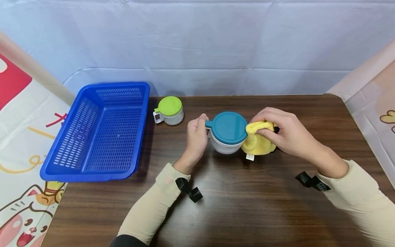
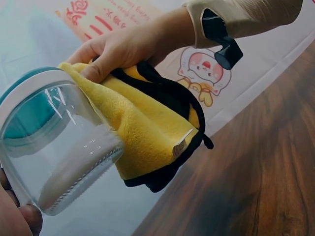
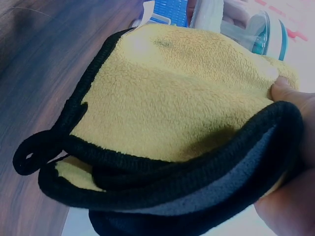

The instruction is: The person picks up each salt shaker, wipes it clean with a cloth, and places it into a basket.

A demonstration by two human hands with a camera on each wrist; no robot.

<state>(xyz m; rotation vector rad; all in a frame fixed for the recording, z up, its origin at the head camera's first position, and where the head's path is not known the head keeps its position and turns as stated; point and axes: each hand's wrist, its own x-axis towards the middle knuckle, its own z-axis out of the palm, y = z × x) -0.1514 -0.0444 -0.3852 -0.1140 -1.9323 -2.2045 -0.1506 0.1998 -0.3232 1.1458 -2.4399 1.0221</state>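
Observation:
A clear glass jar (image 2: 64, 142) with a teal lid (image 1: 229, 127) is held up off the brown table by my left hand (image 1: 196, 137), which grips it at the handle side. In the left wrist view, white contents lie slanted in the tilted jar. My right hand (image 1: 285, 132) pinches a folded yellow cloth (image 1: 258, 142) with black edging and a small white tag. The cloth touches the jar's right side near the lid rim. Seen from the right wrist, the cloth (image 3: 182, 93) hangs from my thumb and fingers and hides part of the jar.
A blue plastic basket (image 1: 142, 137) stands at the left of the table (image 1: 234, 212). Between it and my left hand, farther back, sits a smaller jar with a lime-green lid (image 1: 169, 106). A pale curtain (image 1: 197, 44) hangs behind the table.

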